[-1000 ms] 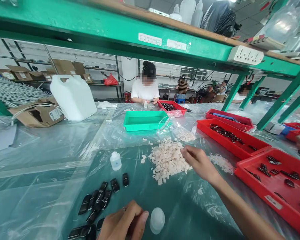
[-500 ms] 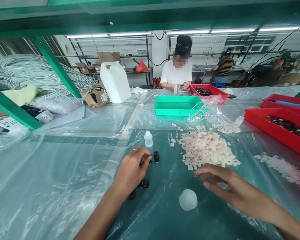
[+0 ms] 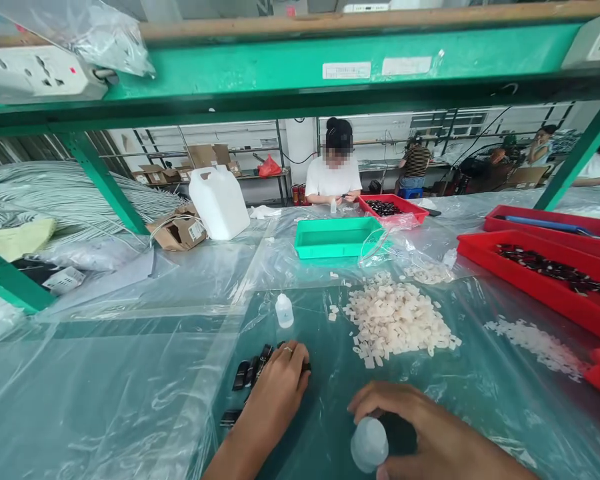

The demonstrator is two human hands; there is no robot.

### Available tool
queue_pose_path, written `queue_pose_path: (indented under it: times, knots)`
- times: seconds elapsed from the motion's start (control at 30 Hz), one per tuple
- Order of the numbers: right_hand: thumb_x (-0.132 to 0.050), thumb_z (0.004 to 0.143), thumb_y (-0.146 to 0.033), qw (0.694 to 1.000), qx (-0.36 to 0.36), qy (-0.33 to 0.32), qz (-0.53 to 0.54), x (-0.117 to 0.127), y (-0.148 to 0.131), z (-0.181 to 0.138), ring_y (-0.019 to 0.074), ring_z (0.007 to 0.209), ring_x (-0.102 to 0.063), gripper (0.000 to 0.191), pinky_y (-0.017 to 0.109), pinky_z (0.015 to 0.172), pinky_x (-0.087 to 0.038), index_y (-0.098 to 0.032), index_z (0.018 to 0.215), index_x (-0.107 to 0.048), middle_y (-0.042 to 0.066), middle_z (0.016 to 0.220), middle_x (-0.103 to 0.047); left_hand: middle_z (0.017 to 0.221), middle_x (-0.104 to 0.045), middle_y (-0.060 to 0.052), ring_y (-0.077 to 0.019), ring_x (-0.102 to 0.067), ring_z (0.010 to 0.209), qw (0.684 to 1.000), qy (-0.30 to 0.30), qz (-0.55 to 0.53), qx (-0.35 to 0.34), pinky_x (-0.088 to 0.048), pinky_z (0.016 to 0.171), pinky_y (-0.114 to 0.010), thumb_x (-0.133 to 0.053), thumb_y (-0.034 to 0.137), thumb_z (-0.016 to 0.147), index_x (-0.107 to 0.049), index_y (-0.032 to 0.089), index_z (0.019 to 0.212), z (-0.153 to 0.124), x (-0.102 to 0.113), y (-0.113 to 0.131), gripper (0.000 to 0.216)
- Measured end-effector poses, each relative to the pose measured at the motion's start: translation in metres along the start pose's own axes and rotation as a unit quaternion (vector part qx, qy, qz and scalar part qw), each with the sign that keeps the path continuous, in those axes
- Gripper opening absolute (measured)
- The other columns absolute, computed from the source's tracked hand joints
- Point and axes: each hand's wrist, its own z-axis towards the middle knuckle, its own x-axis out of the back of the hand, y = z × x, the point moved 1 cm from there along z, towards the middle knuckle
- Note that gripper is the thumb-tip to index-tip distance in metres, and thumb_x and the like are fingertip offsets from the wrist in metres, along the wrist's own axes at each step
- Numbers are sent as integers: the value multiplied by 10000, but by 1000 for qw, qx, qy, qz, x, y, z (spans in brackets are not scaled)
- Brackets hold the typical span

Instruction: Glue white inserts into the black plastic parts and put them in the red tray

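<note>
The left hand [image 3: 280,380] was laid with bent fingers on the row of black pieces [image 3: 247,373] at the near left of the table [image 3: 130,373], and it could not be told whether a piece was gripped. The white cap [image 3: 369,443] was enclosed at the near edge by the half-closed right hand [image 3: 425,427], nearer than the pile of white pieces [image 3: 397,320].
</note>
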Motion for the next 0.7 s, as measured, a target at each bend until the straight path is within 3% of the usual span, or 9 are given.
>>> queue_pose_path:
  times: [0.07,0.2,0.37,0.47,0.57,0.7]
  knots:
    - [-877,789,-386,1000,-8,3,25,4,-1,-1,270,1180,-678,435,388,1026,-559,-327,1191,-720,36,1260,-721,1043,-713,-39,-204,-713,918,999,-3,-33,0,-609,779,-369,-663,165,1002,-685,156,1067,-3,1,-1,69]
    - [-783,881,-401,997,-20,18,78,8,0,-4,242,1137,-689,389,341,949,-592,-304,1246,-690,52,1233,-710,1061,-716,-63,-244,-720,906,994,3,-108,7,-580,762,-385,-460,93,1029,-678,229,1122,-9,7,2,273]
    - [-750,891,-464,991,-24,47,121,5,5,-7,178,858,-718,462,300,783,-617,-299,1315,-672,73,1220,-678,969,-692,-64,-231,-708,768,972,1,-232,29,-563,686,-338,-361,299,1090,-645,248,1176,-11,15,19,301]
    - [-751,894,-479,987,-36,54,145,6,5,-5,193,901,-709,527,304,787,-601,-313,1377,-623,72,1226,-672,863,-648,-29,-178,-661,626,949,-36,-309,43,-567,612,-289,-356,411,1101,-649,229,1171,-11,15,28,351]
    - [-772,899,-473,984,-51,51,165,11,3,-2,215,1034,-682,431,285,838,-553,-306,1271,-630,39,1137,-686,874,-635,-29,-173,-689,662,927,-83,-361,52,-592,606,-261,-400,452,1087,-673,238,1151,-11,13,31,353]
    - [-742,929,-482,981,-47,61,177,15,1,1,184,989,-649,275,252,802,-508,-272,1064,-627,6,1055,-642,1011,-652,-68,-189,-701,729,920,-116,-371,44,-597,595,-263,-466,415,1049,-700,267,1094,-13,6,32,280]
